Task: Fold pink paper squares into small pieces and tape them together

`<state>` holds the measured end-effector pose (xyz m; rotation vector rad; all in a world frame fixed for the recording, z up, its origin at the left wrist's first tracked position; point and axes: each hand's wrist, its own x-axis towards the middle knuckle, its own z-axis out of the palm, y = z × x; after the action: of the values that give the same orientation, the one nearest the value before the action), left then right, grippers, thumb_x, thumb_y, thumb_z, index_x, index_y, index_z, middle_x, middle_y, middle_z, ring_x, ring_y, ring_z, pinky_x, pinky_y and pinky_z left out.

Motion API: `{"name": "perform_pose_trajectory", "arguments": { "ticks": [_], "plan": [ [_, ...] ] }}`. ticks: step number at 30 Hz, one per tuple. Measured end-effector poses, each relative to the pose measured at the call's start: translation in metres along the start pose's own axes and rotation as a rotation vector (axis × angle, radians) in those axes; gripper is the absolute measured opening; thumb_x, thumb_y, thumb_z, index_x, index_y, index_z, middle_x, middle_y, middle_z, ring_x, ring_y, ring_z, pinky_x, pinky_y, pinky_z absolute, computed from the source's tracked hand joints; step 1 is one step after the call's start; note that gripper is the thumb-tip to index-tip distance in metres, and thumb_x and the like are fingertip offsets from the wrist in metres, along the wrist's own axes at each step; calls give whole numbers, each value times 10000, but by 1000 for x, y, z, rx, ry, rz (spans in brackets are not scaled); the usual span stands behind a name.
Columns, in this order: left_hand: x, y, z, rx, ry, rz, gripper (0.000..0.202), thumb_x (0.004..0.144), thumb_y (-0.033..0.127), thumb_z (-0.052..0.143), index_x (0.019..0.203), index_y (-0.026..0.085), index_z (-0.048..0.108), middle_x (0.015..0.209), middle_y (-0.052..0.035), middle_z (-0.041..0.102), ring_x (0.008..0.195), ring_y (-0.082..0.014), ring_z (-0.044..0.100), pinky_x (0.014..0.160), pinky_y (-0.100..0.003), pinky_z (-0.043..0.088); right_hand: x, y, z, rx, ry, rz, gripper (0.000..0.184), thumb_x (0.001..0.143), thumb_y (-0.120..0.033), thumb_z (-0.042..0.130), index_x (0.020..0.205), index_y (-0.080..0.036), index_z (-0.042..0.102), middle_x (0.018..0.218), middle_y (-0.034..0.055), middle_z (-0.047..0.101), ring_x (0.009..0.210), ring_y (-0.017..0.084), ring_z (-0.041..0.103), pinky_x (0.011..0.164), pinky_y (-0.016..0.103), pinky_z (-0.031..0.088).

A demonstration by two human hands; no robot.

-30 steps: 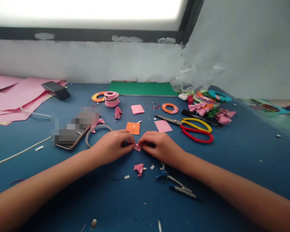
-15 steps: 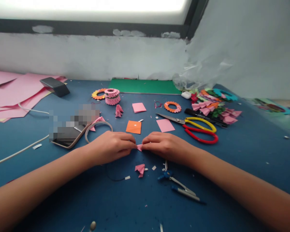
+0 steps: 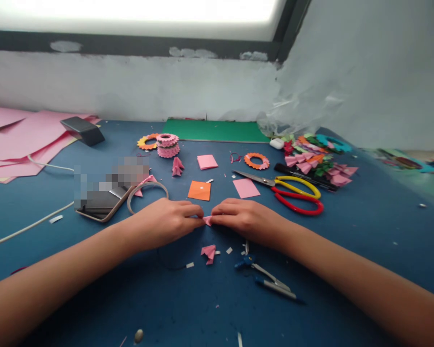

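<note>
My left hand (image 3: 166, 222) and my right hand (image 3: 244, 219) meet at the middle of the blue table (image 3: 365, 231), fingers curled and pinched together on a small folded pink paper piece (image 3: 207, 220). Only a corner of that piece shows between the fingertips. A finished folded pink piece (image 3: 209, 252) lies just below the hands. An orange paper square (image 3: 199, 190) and a pink paper square (image 3: 246, 188) lie just beyond the fingers.
Red and yellow scissors (image 3: 292, 190) lie right of the hands, a compass (image 3: 265, 279) near my right wrist. A phone (image 3: 101, 205) and tape ring (image 3: 147, 193) sit left. Paper rings (image 3: 167, 144), pink sheets (image 3: 25, 140), a green mat (image 3: 213, 130) and folded pieces (image 3: 316, 161) lie farther back.
Both hands stay pinched on the pink piece; the fingers have closed lower over it, so less of the paper shows. The view shifted slightly.
</note>
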<state>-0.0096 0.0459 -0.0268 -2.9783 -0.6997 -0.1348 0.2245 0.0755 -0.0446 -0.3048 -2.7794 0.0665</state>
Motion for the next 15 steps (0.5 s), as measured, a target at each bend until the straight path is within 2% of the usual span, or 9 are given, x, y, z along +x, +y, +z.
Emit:
{"name": "perform_pose_trajectory", "arguments": {
  "ticks": [6,15],
  "plan": [
    [-1,0,1,21,-13,-2,216,924,149,414,987,149,621,994,-76,661,863,-192,642,568,-254,477,0,-3,0,-28,6,-2,267,948,-129,385,1076,-98,618,979,91,662,913,191,586,775,312,525],
    [-1,-1,2,34,35,26,236,930,143,402,1012,136,624,1002,-97,660,828,-179,635,533,-234,454,-1,-3,-3,-15,-36,-5,249,936,-117,412,1077,-95,617,1001,91,656,934,199,573,782,315,522]
  ]
}}
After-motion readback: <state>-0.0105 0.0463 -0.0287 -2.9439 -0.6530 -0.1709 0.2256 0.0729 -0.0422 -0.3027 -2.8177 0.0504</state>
